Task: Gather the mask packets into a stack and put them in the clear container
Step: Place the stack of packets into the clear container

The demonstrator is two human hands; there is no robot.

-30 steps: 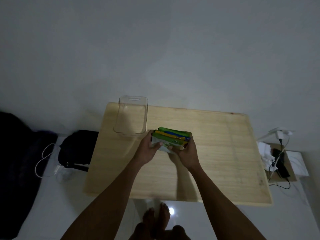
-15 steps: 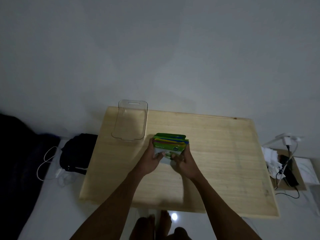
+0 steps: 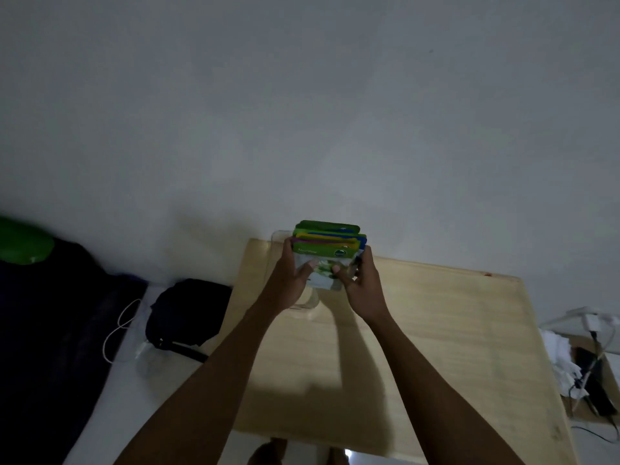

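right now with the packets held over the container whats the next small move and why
Probably lower the stack of packets straight down into the clear container. Both the left hand and right hand grip it, and it sits over the container's opening.

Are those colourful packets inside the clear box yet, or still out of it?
Still out. Both hands, left and right, hold the mask packets as one stack above the clear container; its rim shows below them.
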